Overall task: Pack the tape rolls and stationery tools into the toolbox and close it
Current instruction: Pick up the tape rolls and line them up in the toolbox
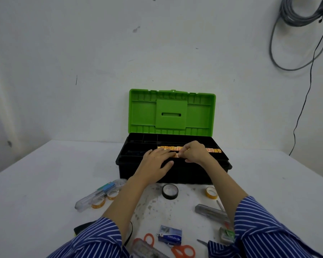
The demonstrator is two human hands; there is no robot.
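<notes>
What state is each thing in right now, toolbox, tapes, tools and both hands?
Toolbox lid: open, upright.
Tape row: in the tray.
Left hand: flat on the row.
Right hand: pinching a roll.
Black tape: on the table, unpacked.
Scissors: on the table, unpacked.

Even, soft light, faint shadows; wide-angle bending at the edges (corners darken), and slight overall softness.

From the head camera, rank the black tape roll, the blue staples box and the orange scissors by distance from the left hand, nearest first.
From the left hand:
1. Black tape roll, just in front of the toolbox.
2. Blue staples box, nearer the person.
3. Orange scissors, at the bottom edge.
</notes>
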